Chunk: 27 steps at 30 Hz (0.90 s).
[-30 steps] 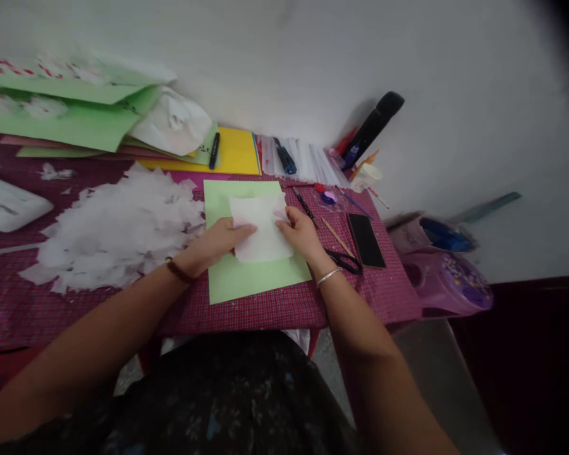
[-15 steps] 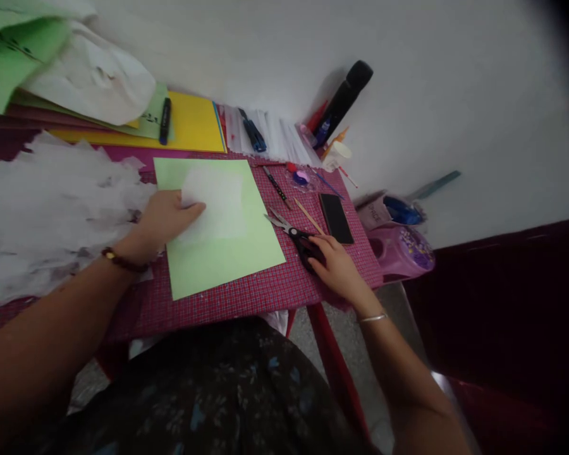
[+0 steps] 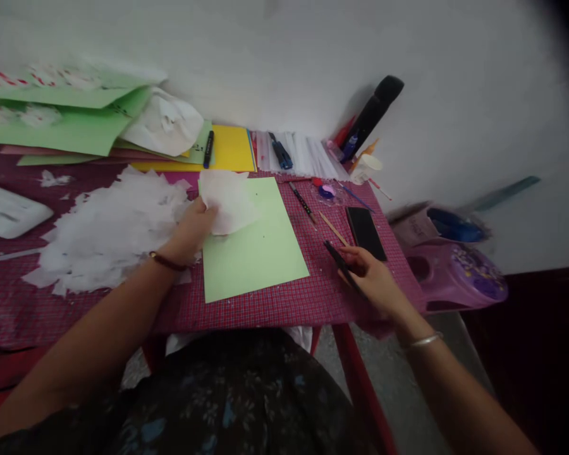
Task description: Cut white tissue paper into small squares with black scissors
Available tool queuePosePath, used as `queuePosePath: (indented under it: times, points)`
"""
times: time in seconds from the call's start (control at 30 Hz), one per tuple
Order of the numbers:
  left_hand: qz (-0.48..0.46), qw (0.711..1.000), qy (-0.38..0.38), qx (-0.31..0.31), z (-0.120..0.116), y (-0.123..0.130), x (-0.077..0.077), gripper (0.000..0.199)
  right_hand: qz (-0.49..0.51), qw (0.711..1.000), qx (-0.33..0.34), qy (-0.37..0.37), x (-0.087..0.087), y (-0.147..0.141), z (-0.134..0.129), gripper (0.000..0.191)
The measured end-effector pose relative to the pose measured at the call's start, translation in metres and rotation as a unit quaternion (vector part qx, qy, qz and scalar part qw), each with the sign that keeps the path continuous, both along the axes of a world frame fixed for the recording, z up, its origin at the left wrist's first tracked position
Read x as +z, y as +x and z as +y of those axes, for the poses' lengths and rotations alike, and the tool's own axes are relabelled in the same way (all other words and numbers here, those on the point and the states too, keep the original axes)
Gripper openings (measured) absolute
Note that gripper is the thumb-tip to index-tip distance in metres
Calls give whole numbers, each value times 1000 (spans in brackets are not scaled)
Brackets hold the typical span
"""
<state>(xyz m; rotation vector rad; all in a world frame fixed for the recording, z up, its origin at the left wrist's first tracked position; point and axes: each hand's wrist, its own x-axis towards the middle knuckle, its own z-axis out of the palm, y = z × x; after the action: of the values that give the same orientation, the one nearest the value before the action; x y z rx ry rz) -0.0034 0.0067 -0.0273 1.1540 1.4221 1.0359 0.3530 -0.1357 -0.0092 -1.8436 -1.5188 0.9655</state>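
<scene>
A piece of thin white paper point(image 3: 230, 201) is pinched in my left hand point(image 3: 195, 232), over the upper left part of a light green sheet point(image 3: 253, 262). My right hand point(image 3: 370, 278) is closed on the dark scissors point(image 3: 336, 258), to the right of the green sheet and close to the table's front edge. The scissors are seen edge-on, and their handles are partly hidden by my fingers. Just beyond my right hand lie a thin wooden stick point(image 3: 333, 229) and a black phone-like slab point(image 3: 366, 232).
A heap of white paper pieces point(image 3: 109, 227) covers the checked tablecloth on the left. Green and yellow sheets point(image 3: 232, 148) with a black marker point(image 3: 208, 150) lie behind. A blue cutter point(image 3: 281, 151), a brush point(image 3: 302, 203) and a black bottle point(image 3: 374, 114) stand or lie farther right.
The view has swung left. My left hand has lifted the white paper, which lay flat on the green sheet. My right hand has closed round the scissors and tilted them up.
</scene>
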Motion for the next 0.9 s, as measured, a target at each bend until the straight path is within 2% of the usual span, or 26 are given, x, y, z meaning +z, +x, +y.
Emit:
queuePosePath:
  times: [0.03, 0.1, 0.2, 0.37, 0.5, 0.6, 0.7, 0.8, 0.9]
  points:
    - [-57, 998, -24, 16, -2, 0, 0, 19, 103, 994, 7, -43, 5, -3, -1, 58]
    - [-140, 987, -69, 29, -5, 0, 2, 21, 271, 956, 36, -110, 15, -13, -3, 64]
    - [-206, 971, -125, 7, -11, -1, 9, 25, 417, 891, 68, -166, 22, -34, -1, 64]
    - [-263, 942, -203, -55, -22, -3, 21, 33, 493, 805, 80, -321, 16, -54, 8, 65]
    - [-221, 946, -210, -106, -29, -4, 20, 39, 503, 764, 31, -404, 14, -53, 18, 66]
    - [-135, 964, -193, -121, -34, -3, 17, 51, 481, 776, 5, -408, 20, -56, 30, 67]
    - [-59, 974, -182, -121, -37, -2, 16, 61, 415, 822, 31, -389, 29, -62, 45, 71]
    - [-46, 976, -172, -125, -37, -2, 16, 65, 346, 861, 78, -364, 34, -67, 57, 75]
    - [-54, 973, -186, -123, -36, -2, 15, 67, 305, 879, 91, -354, 32, -70, 62, 76]
